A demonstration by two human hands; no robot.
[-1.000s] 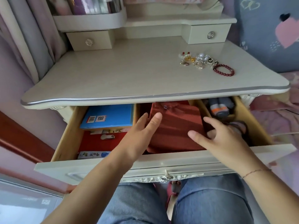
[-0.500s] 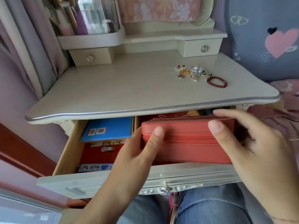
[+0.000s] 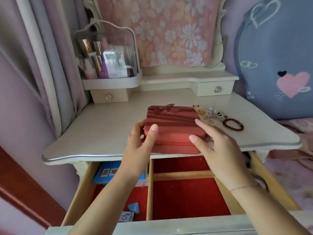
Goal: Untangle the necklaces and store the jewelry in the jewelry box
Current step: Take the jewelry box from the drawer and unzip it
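My left hand (image 3: 140, 143) and right hand (image 3: 218, 150) grip the red zippered fabric jewelry box (image 3: 171, 126), fingers (image 3: 201, 124) curled round its ends, at the cream table (image 3: 101, 129) front edge. Just right lie tangled gold-and-pearl necklaces (image 3: 210, 113) and a dark red bead bracelet (image 3: 232, 124).

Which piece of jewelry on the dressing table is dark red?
The beaded bracelet, a dark red loop lying farthest right. The other pieces, a gold and pearly tangle, lie between it and the jewelry box.
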